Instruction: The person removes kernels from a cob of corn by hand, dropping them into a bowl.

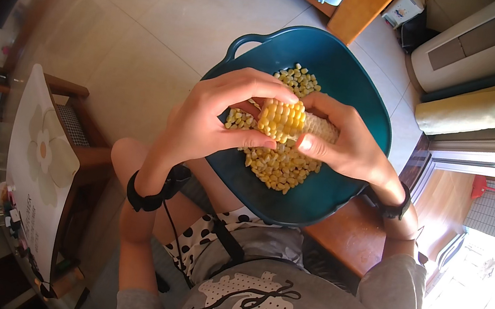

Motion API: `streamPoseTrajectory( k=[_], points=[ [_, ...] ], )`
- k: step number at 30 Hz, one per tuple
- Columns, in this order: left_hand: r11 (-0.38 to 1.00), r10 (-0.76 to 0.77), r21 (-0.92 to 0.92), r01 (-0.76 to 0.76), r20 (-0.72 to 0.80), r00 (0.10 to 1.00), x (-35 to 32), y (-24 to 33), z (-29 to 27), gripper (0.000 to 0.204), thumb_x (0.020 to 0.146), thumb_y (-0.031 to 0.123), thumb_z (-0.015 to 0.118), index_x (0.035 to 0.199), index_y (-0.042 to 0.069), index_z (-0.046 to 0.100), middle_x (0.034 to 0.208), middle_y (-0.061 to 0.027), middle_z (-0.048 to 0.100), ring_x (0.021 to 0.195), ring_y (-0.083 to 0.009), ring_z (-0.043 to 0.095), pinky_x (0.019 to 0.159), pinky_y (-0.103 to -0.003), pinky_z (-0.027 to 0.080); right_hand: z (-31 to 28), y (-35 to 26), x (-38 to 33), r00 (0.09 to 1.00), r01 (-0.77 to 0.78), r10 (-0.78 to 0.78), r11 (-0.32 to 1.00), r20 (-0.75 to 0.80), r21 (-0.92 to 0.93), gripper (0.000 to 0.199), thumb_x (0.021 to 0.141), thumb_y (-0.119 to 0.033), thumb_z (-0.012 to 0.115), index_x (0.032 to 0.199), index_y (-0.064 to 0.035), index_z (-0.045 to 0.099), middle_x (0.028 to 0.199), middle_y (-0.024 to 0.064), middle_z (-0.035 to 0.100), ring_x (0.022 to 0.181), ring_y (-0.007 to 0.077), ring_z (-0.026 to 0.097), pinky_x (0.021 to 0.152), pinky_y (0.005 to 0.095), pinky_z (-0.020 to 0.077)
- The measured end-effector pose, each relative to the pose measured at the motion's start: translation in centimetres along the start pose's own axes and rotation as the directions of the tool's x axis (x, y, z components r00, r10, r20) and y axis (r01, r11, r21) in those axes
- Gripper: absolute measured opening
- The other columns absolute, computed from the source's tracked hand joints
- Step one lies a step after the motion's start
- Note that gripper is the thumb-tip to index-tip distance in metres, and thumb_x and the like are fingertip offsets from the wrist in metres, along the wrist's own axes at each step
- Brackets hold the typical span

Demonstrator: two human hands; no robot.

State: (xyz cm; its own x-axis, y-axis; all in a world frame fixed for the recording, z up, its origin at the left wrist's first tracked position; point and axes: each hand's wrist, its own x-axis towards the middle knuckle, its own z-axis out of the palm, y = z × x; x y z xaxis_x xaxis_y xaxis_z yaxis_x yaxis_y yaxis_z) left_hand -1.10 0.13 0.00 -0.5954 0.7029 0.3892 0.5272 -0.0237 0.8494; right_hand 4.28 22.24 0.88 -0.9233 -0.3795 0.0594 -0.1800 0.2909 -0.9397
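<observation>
a length of yellow corn is gripped by the left hand, the thumb and fingers being closed around its kernel-covered sides. by the right hand, closed with the thumb on the near side, a pale bare cob is held against it at three o'clock; whether the two are one piece cannot be told. both are held over the middle of a dark teal tub, in which loose kernels are seen at twelve, nine and six o'clock from the corn. a loop handle is set on the tub's rim at eleven. black bands are worn on both wrists, and at six o'clock a grey shirt is seen. a brown wooden surface is placed at five, a flower-printed cloth is spread between eight and nine, and pale tiles are laid toward ten.
</observation>
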Motion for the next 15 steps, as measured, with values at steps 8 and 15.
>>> streamPoseTrajectory(
  k=[8,15],
  points=[
    [0.998,0.010,0.067,-0.010,-0.001,1.000,0.00,0.17,0.36,0.047,0.068,0.001,0.078,0.111,0.005,0.060,0.114,-0.0088,0.058,0.101,-0.0171,0.059,0.076,-0.027,0.055,0.16,-0.49,-0.10,0.999,-0.030,0.025,0.992,-0.041,-0.125,0.040,0.076,-0.034,0.076,0.091,-0.0004,0.061,0.066,0.0084,0.058,0.058,0.0150,0.055,0.056,0.0295,0.0451],
    [0.999,-0.050,-0.003,0.050,-0.017,0.999,-0.17,0.23,0.33,0.049,0.068,0.001,0.078,0.112,0.005,0.059,0.114,-0.0075,0.058,0.100,-0.0158,0.059,0.077,-0.027,0.055,-0.15,-0.61,-0.03,0.998,-0.050,0.053,0.996,0.037,-0.076,0.044,0.078,-0.033,0.075,0.098,0.0020,0.057,0.076,0.0049,0.057,0.067,0.0099,0.052,0.060,0.0250,0.0433]
  ],
)
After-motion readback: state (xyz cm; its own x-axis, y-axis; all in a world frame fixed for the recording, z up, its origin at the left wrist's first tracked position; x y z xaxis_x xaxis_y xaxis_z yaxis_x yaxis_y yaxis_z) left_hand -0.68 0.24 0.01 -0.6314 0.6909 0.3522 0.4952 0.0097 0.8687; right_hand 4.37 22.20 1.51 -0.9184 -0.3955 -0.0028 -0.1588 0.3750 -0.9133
